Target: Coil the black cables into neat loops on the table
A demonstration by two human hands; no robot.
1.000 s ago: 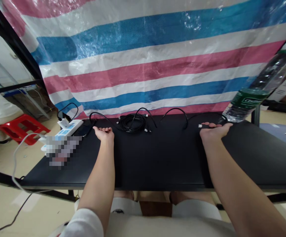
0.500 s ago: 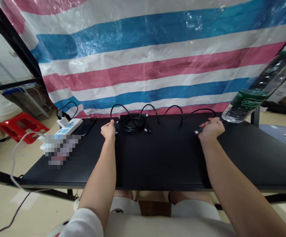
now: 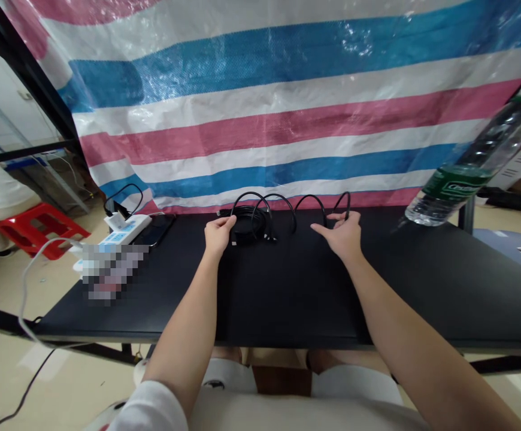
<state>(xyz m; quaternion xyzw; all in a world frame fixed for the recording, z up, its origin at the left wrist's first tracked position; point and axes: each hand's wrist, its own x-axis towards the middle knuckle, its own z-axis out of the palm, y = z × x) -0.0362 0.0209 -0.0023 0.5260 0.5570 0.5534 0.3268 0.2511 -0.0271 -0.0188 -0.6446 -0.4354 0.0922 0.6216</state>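
Note:
My left hand (image 3: 219,233) pinches one end of a black cable (image 3: 311,197) between thumb and fingers, and a small pale tip shows just below the grip. From there the cable runs right in several loose, springy loops that arch above the table. At its other end is my right hand (image 3: 344,234); the fingers curl round the cable while the thumb sticks out to the left. Behind and right of my left hand, a coiled bundle of black cable (image 3: 245,230) lies flat, partly hidden behind the loops.
The black table (image 3: 282,287) ends at a striped plastic sheet (image 3: 260,131). A water bottle (image 3: 451,185) stands at the right. On the left are a white power strip (image 3: 128,232) with plugs and a dark phone (image 3: 159,230). Beyond, a person sits on a red stool (image 3: 40,230).
My right hand has moved well to the left and its thumb has spread. My left hand has shifted slightly right. The cable's loops are drawn closer together, now partly over the coil.

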